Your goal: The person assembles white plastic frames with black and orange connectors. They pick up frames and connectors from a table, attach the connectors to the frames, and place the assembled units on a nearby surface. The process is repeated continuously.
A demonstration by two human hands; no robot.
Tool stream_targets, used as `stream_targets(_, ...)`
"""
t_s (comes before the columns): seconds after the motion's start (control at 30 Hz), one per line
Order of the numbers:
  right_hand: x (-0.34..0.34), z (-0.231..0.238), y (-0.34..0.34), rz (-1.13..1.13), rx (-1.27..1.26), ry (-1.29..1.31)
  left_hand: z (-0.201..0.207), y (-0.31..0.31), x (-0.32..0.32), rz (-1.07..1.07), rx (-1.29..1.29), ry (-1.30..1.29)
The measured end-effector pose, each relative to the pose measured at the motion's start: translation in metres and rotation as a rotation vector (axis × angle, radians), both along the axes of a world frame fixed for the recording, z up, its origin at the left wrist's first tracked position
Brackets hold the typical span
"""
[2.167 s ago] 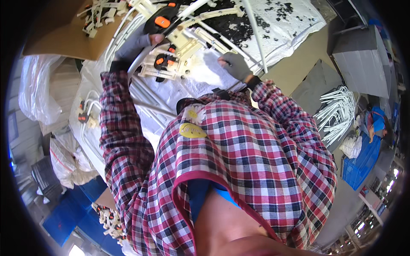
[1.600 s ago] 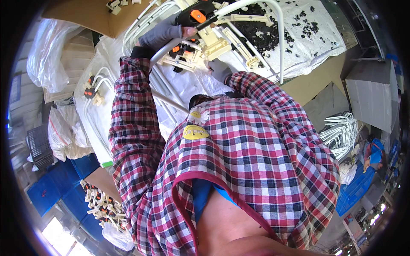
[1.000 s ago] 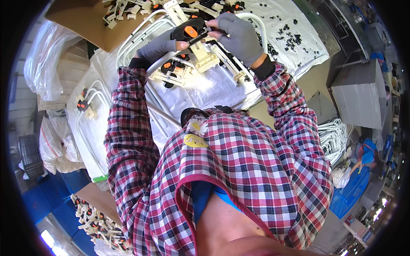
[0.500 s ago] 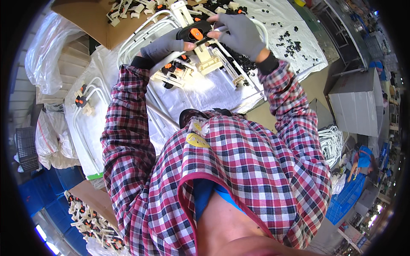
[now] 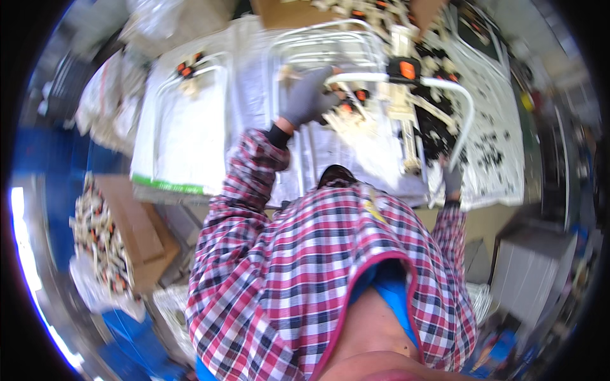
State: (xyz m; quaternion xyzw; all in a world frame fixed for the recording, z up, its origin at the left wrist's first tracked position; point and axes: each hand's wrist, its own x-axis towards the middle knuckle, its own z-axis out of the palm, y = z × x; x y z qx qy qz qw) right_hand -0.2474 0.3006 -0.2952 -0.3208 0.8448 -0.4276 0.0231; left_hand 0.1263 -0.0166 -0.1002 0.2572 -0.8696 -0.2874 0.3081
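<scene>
A bent white metal tube (image 5: pixel 469 117) spans in front of me, with a black fitting (image 5: pixel 403 68) bearing an orange insert around its straight part. Cream plastic pieces (image 5: pixel 400 101) lie in line with the fitting, above and below it. My left hand (image 5: pixel 310 100), in a grey glove with bare fingertips, closes on the tube at its left bend. Lower at the right, my right hand (image 5: pixel 452 176) closes around the tube's other leg; motion blurs it a little. Below the left hand lie loose cream pieces (image 5: pixel 359 130) with black and orange parts.
More white tube frames (image 5: pixel 298 39) are stacked at the table's back. One frame (image 5: pixel 156 117) with a fitting lies at the left. Small black parts (image 5: pixel 489 149) are scattered at the right. Cardboard boxes (image 5: pixel 143 235) hold cream pieces at the lower left and the back.
My hands have parted from the fitting; the left now holds the tube's left bend, the right has slid down to its right leg. The view has turned, showing more of the table's left.
</scene>
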Motion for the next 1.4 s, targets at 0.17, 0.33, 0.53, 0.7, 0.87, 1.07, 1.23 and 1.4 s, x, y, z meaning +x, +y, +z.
stream_targets(0.17, -0.011, -0.065, 0.016, -0.133, -0.028, -0.553, 0.055, 0.072, 0.022, 0.389, -0.001, 0.417)
stream_targets(0.33, 0.127, 0.097, -0.142, 0.551, -0.088, -0.700, 0.079, 0.078, 0.027, 0.333, -0.551, 0.500)
stream_targets(0.53, 0.250, 0.175, -0.188, 1.299, 0.028, -0.022, -0.063, -0.031, 0.121, 0.689, 0.231, 0.499)
stream_targets(0.7, 0.145, 0.061, -0.143, 0.887, 0.192, -0.296, -0.096, -0.076, 0.242, 1.209, -0.053, -0.106)
stream_targets(0.87, 0.095, 0.035, -0.037, 0.500, 0.330, -0.234, -0.136, -0.093, 0.261, 1.226, -0.098, -0.386)
stream_targets(1.07, 0.067, 0.007, -0.005, 0.170, 0.120, -0.098, -0.170, -0.071, 0.237, 1.199, 0.350, -0.532)
stream_targets(1.23, 0.076, -0.018, -0.043, 0.118, 0.300, 0.143, -0.174, -0.030, 0.153, 0.917, 0.105, -0.445)
stream_targets(1.4, 0.096, 0.012, -0.100, 0.174, 0.159, 0.141, -0.218, 0.021, 0.091, 0.858, 0.180, -0.264)
